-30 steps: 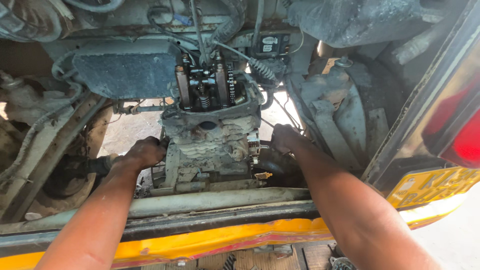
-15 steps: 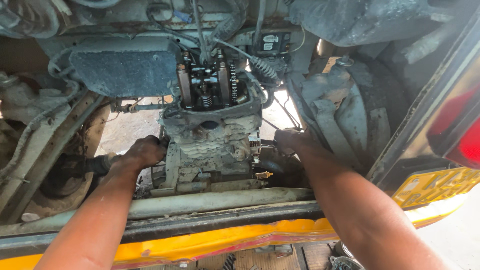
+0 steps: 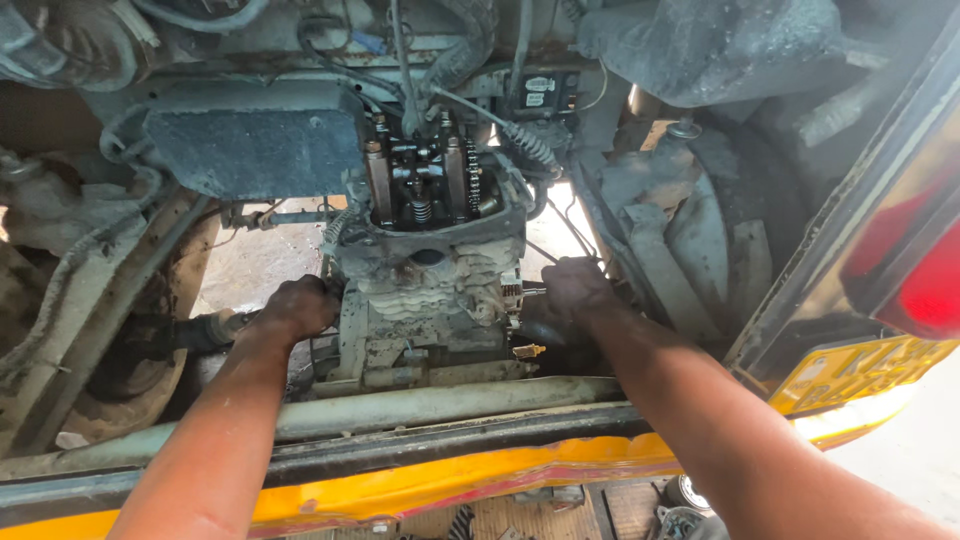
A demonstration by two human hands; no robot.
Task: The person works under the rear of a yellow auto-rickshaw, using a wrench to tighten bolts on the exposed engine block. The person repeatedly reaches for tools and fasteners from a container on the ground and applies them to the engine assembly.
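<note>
A dirty grey engine block (image 3: pixel 425 300) sits in the middle of a vehicle's open rear bay, its top uncovered so the valve springs and rockers (image 3: pixel 425 185) show. My left hand (image 3: pixel 298 306) presses against the block's left side, fingers curled, beside a dark rubber-covered shaft (image 3: pixel 195 330). My right hand (image 3: pixel 572 288) rests on the block's right side near a black hose and a small brass fitting (image 3: pixel 528 351). Grease covers both hands. What the fingers grip is hidden behind the block.
A grey crossbar (image 3: pixel 440 405) and a yellow body edge (image 3: pixel 420 485) run below my arms. A black flat cover (image 3: pixel 250 150) lies upper left, cables and hoses (image 3: pixel 440 60) hang above, and a red tail lamp (image 3: pixel 920 280) and yellow plate (image 3: pixel 860 370) stand at right.
My right hand has slid slightly right and down along the engine's side. The left hand stays on the left side.
</note>
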